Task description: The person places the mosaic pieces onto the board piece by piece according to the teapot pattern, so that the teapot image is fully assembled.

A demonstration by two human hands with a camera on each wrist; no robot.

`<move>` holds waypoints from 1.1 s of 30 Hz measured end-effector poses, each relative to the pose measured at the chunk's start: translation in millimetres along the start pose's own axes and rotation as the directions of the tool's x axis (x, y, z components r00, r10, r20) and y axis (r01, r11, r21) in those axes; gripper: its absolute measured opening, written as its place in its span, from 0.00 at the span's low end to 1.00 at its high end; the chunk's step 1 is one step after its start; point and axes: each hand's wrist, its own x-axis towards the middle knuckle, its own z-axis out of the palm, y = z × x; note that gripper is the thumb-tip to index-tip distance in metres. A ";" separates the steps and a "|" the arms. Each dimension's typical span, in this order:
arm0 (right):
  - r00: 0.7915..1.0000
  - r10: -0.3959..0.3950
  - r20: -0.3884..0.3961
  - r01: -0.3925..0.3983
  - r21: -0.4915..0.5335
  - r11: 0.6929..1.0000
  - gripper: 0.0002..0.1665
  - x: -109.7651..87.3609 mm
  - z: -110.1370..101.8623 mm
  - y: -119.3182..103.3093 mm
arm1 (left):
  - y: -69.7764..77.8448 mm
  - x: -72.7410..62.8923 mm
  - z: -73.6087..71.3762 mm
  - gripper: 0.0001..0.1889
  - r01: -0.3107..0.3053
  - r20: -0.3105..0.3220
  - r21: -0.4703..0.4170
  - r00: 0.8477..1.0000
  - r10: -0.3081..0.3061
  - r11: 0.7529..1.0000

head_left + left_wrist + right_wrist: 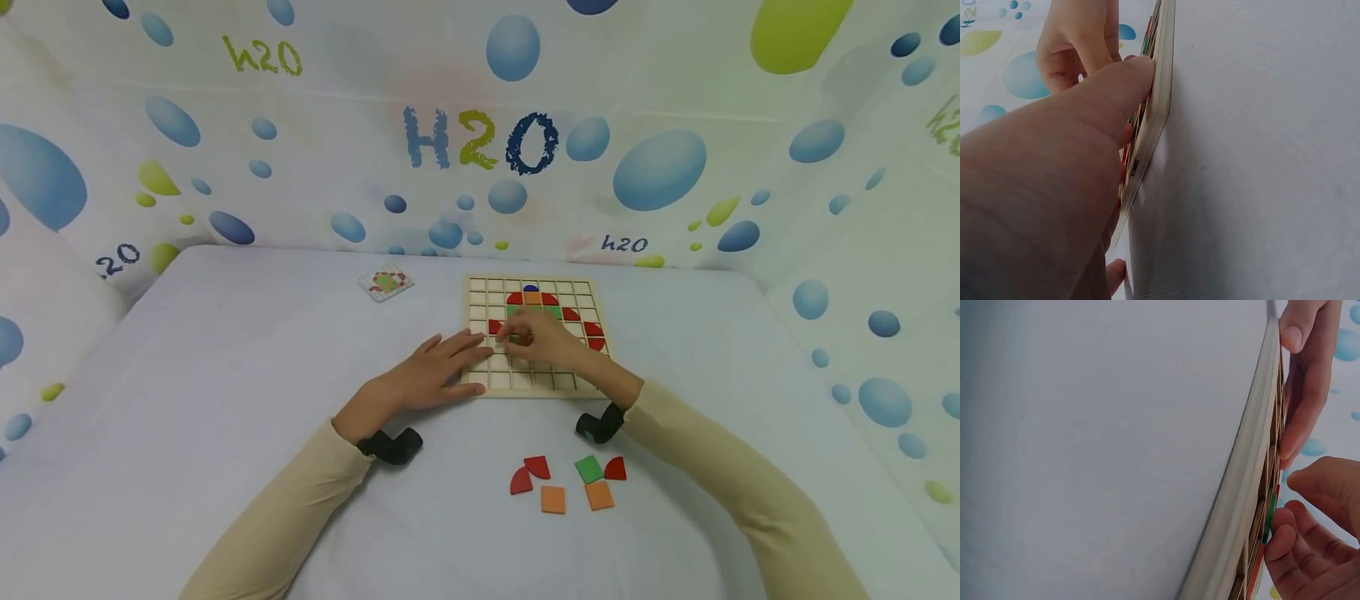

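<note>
A wooden grid board [540, 393] lies on the table, with red quarter-circle tiles [572, 314], an orange square tile [532, 297], green tiles and a blue piece [531, 288] in its cells. My left hand [431, 373] rests on the board's left edge, fingers stretched out. Over the board's middle is my right hand [547, 337], fingers bent. The right wrist view shows its thumb [1319, 478] apart from the other fingers, with no piece visible between them. Those fingertips are beside a green tile [1269, 517] at the board's surface. The right hand hides several cells.
In front of the board lie loose tiles: red quarter-circles [521, 481], a green square [589, 469] and orange squares [552, 500]. A small patterned card [386, 282] is at the back, left of the board. A printed cloth [337, 125] hangs behind the white table [225, 375].
</note>
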 end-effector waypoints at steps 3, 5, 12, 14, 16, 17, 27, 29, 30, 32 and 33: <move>0.999 -0.041 -0.005 0.041 -0.003 0.999 0.05 -4.9 2.6 -0.9 | 0.1 -0.7 0.9 0.32 0.000 -0.005 0.007 1.000 0.000 1.000; 0.998 -0.064 -0.002 0.064 0.013 0.998 0.05 -9.4 3.6 -2.5 | 0.3 -1.2 1.4 0.32 0.000 -0.009 0.008 1.000 0.000 1.000; 0.995 -0.089 0.046 0.087 0.048 0.995 0.06 -25.2 7.7 -7.2 | -2.2 -0.3 4.8 0.32 0.002 -0.021 0.023 1.000 -0.001 1.000; 0.993 -0.101 0.055 0.098 0.055 0.994 0.06 -29.4 8.7 -8.6 | -3.1 0.2 5.7 0.32 0.002 -0.023 0.031 1.000 -0.001 1.000; 0.992 -0.112 0.064 0.108 0.056 0.993 0.05 -33.5 9.4 -9.9 | -3.5 0.4 5.8 0.32 0.002 -0.025 0.028 1.000 -0.001 1.000; 0.991 -0.116 0.071 0.112 0.056 0.992 0.05 -35.3 9.5 -10.5 | -3.7 0.3 5.8 0.32 0.003 -0.025 0.025 1.000 -0.003 1.000; 0.959 -0.181 0.219 0.170 0.070 0.983 0.05 -53.5 2.9 -13.3 | 1.2 -1.1 3.0 0.32 0.001 -0.027 0.024 1.000 0.000 1.000; 0.945 -0.203 0.255 0.184 0.097 0.978 0.05 -57.8 1.0 -13.4 | 1.0 -0.7 3.2 0.32 0.003 -0.023 0.022 1.000 -0.003 1.000; 0.939 -0.211 0.273 0.187 0.110 0.976 0.05 -59.9 0.2 -13.4 | 0.8 -0.5 3.3 0.32 0.005 -0.021 0.022 1.000 -0.004 1.000; 0.921 -0.238 0.308 0.201 0.147 0.969 0.05 -63.8 -0.6 -13.0 | 0.0 -0.3 3.5 0.32 0.008 -0.020 0.024 1.000 -0.007 1.000; 0.912 -0.245 0.328 0.201 0.163 0.966 0.05 -65.9 -0.9 -13.2 | -0.4 -0.3 3.5 0.32 0.009 -0.019 0.024 1.000 -0.009 1.000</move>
